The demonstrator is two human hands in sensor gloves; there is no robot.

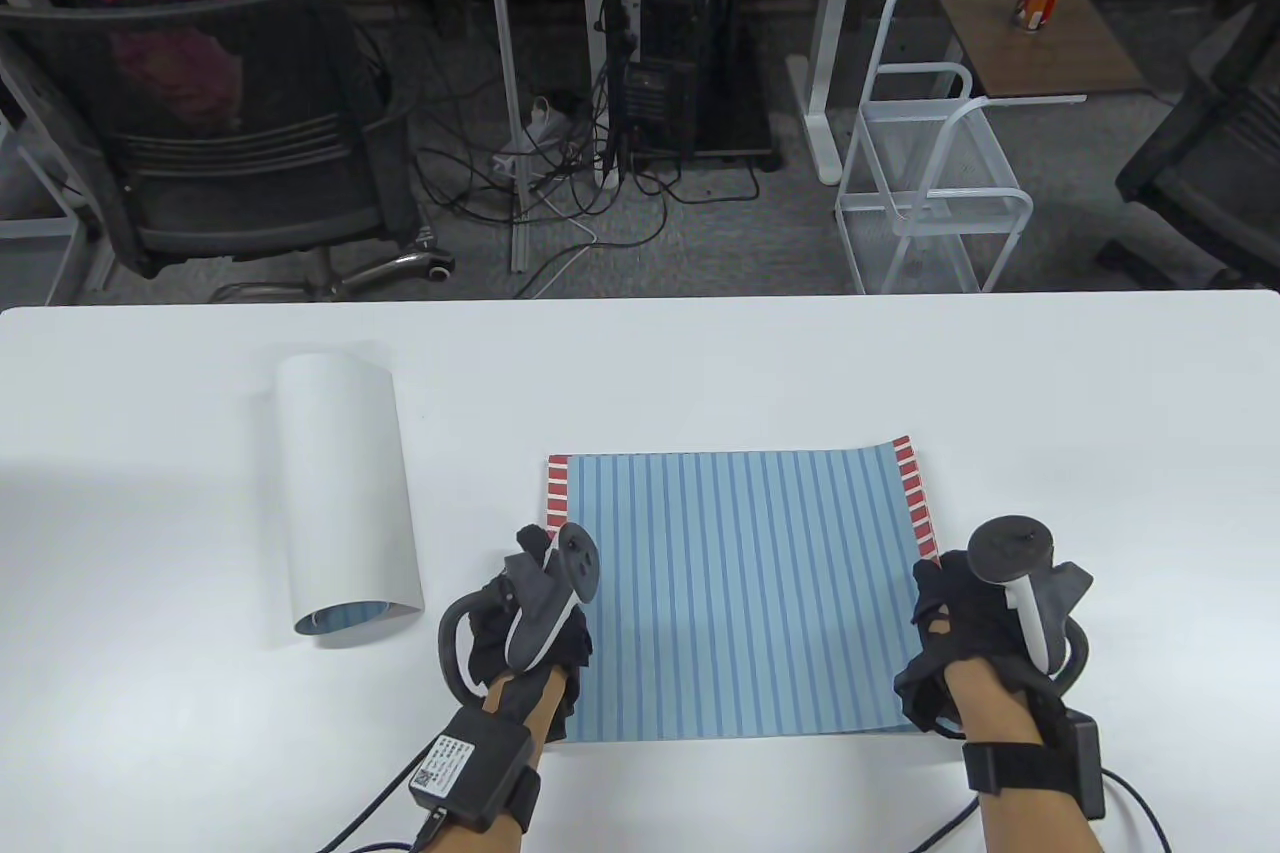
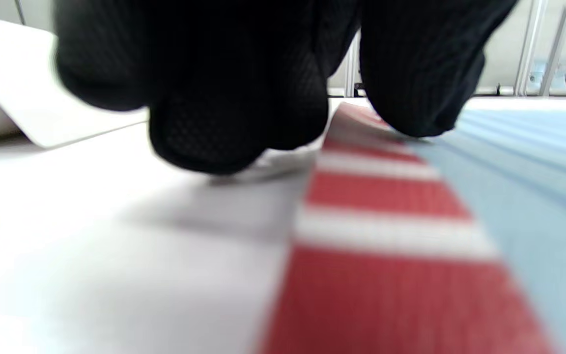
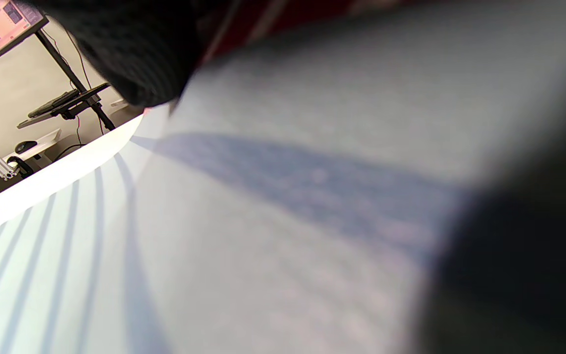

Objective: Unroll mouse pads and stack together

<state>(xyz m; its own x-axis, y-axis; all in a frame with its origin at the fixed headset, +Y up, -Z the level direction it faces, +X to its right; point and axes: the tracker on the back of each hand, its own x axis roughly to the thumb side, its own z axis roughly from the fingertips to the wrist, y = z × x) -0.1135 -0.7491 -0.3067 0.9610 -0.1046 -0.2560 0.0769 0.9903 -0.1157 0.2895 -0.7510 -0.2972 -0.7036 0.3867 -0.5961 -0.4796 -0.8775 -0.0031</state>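
An unrolled mouse pad point(image 1: 740, 593), blue striped with red-and-white end borders, lies flat at the table's front centre. My left hand point(image 1: 530, 593) presses on its left border; in the left wrist view my fingertips point(image 2: 234, 123) rest on the table and the red border point(image 2: 381, 196). My right hand point(image 1: 960, 613) is at the pad's near right edge. In the right wrist view the pad point(image 3: 288, 196) curves up close to the lens under my fingers point(image 3: 130, 54), so that edge is lifted in my grip. A second pad point(image 1: 345, 493), rolled white side out, lies to the left.
The white table point(image 1: 640, 363) stretches wide around both pads. Beyond its far edge are an office chair point(image 1: 230, 123), cables, a computer tower and a white wire rack point(image 1: 930, 183) on the floor.
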